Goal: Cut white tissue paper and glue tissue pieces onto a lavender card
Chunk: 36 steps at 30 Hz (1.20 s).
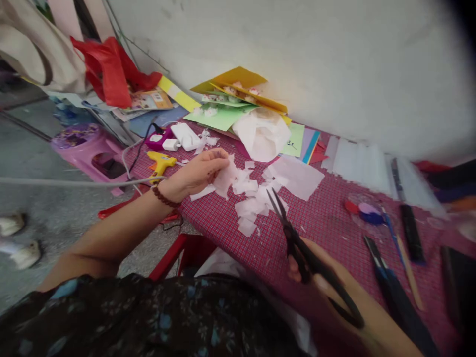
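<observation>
In the head view my left hand (204, 171) pinches a piece of thin whitish-pink paper (225, 178) over the table's left part. Black-handled scissors (288, 230) are in my right hand (323, 265), their narrow blades slightly apart and pointing away from me toward the paper scraps. Between the two hands lie several small cut paper pieces (248, 210) in a loose heap. A larger sheet of the same paper (297, 176) lies flat behind them. The scissor blades touch no paper in my left hand.
A yellow glue gun (161, 163) and a purple power strip (158, 139) with white plugs sit at left. Behind are green card sheets (223, 116) and a crumpled white paper bag (262, 134). A utility knife (409, 228), brush and tweezers lie right. A pink stool (89, 148) stands left.
</observation>
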Available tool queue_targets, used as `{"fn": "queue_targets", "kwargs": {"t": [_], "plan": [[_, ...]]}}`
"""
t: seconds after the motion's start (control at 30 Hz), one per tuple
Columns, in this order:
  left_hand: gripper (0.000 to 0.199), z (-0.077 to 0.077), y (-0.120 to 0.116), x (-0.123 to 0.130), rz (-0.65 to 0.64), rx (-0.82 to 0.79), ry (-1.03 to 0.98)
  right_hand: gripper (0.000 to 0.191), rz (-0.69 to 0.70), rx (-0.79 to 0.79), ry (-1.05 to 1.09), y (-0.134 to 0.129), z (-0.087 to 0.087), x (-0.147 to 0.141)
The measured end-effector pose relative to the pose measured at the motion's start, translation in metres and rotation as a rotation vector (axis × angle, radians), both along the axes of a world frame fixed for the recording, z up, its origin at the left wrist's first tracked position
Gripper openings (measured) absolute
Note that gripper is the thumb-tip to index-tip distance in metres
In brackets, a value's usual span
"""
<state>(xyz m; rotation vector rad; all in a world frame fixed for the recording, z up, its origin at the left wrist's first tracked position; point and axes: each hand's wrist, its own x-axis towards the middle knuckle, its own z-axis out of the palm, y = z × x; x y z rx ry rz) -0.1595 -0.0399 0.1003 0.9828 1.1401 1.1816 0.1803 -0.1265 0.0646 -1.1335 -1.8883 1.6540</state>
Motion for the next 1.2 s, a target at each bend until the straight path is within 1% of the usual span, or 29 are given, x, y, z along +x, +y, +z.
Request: {"fn": "queue_targets", "kwargs": {"t": [0.1, 0.2, 0.33, 0.4, 0.5, 0.6, 0.7, 0.8, 0.87, 0.97, 1.07, 1.2], "plan": [[0.013, -0.002, -0.006, 0.018, -0.141, -0.088, -0.062, 0.072, -0.043, -0.164, 0.066, -0.003, 0.0, 0.0], [0.016, -0.004, -0.011, 0.031, -0.28, -0.118, -0.067, 0.069, -0.031, -0.275, 0.11, -0.008, 0.0, 0.002], [0.033, -0.006, -0.014, 0.039, -0.454, -0.161, 0.016, 0.072, -0.024, -0.365, 0.165, -0.013, 0.001, 0.001], [0.04, -0.01, -0.014, 0.039, -0.51, -0.164, 0.06, 0.072, -0.033, -0.377, 0.182, -0.014, 0.0, -0.001], [0.046, -0.017, -0.016, 0.039, -0.518, -0.149, 0.093, 0.069, -0.041, -0.373, 0.178, -0.012, 0.0, -0.006], [0.047, -0.021, -0.018, 0.04, -0.502, -0.131, 0.123, 0.066, -0.043, -0.379, 0.176, -0.01, -0.001, -0.01], [0.048, -0.022, -0.02, 0.043, -0.486, -0.114, 0.142, 0.067, -0.063, -0.399, 0.182, -0.008, -0.002, -0.014], [0.052, -0.021, -0.023, 0.05, -0.448, -0.095, 0.138, 0.072, -0.087, -0.457, 0.205, -0.007, -0.002, -0.018], [0.059, -0.021, -0.024, 0.055, -0.403, -0.071, 0.14, 0.074, -0.101, -0.486, 0.227, -0.006, -0.001, -0.021], [0.073, -0.02, -0.025, 0.06, -0.36, -0.044, 0.146, 0.073, -0.125, -0.471, 0.248, -0.006, 0.001, -0.024], [0.085, -0.019, -0.026, 0.061, -0.374, -0.039, 0.146, 0.071, -0.132, -0.454, 0.245, -0.005, 0.002, -0.025], [0.09, -0.02, -0.025, 0.059, -0.395, -0.037, 0.133, 0.069, -0.136, -0.466, 0.24, -0.006, 0.0, -0.024]]}}
